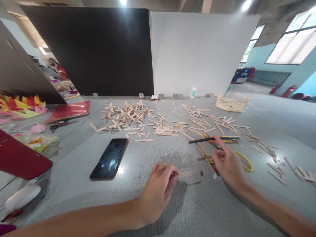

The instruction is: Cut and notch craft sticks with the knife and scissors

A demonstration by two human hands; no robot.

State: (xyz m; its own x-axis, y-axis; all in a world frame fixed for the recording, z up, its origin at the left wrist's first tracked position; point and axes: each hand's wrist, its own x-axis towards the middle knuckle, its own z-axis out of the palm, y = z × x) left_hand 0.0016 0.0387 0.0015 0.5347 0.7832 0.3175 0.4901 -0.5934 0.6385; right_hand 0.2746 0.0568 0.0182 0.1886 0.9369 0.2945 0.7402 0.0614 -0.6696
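My left hand [160, 187] is closed in a pinch on one end of a small flat wooden craft stick [187, 173], which points right just above the table. My right hand [228, 163] has its fingers curled, with the index fingertip against a slim black pen-like tool [201, 140]; its exact kind is unclear. Under and beside that hand lie a narrow gold-coloured strip [206, 158] and scissors with a yellow handle [248, 164], partly covered. A small dark spot [201, 173] is on the table between the hands.
A pile of craft sticks [128, 115] spreads across the back, with more at right. A phone [110, 158] lies left of my hands. A stick-built frame [232, 102] and glue tube [193, 92] stand by the upright boards [197, 52]. A red cylinder [22, 156] is far left.
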